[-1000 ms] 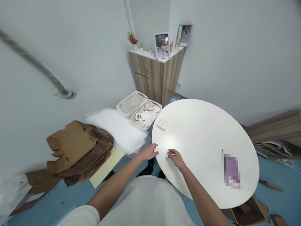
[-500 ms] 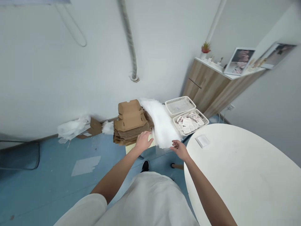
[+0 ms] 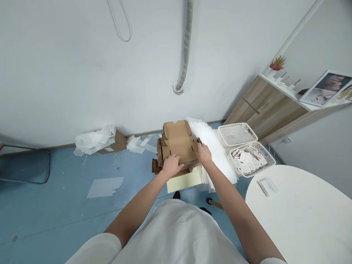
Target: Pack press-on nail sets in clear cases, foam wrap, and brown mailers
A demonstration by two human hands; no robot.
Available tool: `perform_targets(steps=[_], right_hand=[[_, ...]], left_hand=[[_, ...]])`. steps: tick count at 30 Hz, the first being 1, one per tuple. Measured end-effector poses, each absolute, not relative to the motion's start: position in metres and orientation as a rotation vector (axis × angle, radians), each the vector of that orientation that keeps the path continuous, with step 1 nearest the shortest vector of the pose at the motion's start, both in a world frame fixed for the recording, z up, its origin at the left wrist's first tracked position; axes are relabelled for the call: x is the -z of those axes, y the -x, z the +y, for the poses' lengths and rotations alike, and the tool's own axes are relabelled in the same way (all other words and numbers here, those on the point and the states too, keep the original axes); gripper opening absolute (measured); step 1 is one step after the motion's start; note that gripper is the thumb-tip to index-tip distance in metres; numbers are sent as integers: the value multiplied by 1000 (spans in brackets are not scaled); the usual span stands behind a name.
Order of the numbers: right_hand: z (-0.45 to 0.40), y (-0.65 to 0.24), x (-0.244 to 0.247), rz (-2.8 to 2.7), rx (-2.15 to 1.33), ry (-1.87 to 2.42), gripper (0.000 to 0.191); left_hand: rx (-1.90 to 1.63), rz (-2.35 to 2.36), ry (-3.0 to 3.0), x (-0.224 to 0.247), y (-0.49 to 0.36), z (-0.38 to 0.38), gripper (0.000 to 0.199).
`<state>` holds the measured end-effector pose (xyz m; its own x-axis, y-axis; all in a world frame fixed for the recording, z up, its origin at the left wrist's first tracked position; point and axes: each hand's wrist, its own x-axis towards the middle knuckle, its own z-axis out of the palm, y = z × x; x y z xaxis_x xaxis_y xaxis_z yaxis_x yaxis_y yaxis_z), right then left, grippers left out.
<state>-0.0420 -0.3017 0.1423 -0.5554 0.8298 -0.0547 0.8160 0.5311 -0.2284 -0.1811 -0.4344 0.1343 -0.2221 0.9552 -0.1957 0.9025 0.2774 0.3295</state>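
A stack of unfolded brown cardboard boxes (image 3: 180, 141) lies on a low pale-yellow surface (image 3: 184, 180) in front of me. On the front edge of the top box rests my left hand (image 3: 172, 165), its fingers laid out and the thumb apart. My right hand (image 3: 204, 154) is at the right edge of that box, fingers curled round a side flap; part of its grip is hidden. Just right of the stack, white foam sheets (image 3: 217, 146) lie in a pile, partly under my right forearm.
Two white baskets (image 3: 238, 134) stand right of the sheets, the nearer holding small printed cards (image 3: 249, 160). A round white table (image 3: 305, 212) with a small white packet (image 3: 267, 187) is at right. Plastic wrapping (image 3: 96, 141) lies by the wall. A wooden cabinet (image 3: 272, 102) stands behind.
Both hands have moved onto the cardboard stack; the right hand came left from beside the foam sheets and took hold of the top box's right edge. The view has turned left.
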Motion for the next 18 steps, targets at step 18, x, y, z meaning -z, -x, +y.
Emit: perform_targets(steps=[18], right_hand=[[-289,20,-148,-2081,-838,1545,18]], left_hand=[[-339,1912,-1792,-134,204,-417,28]])
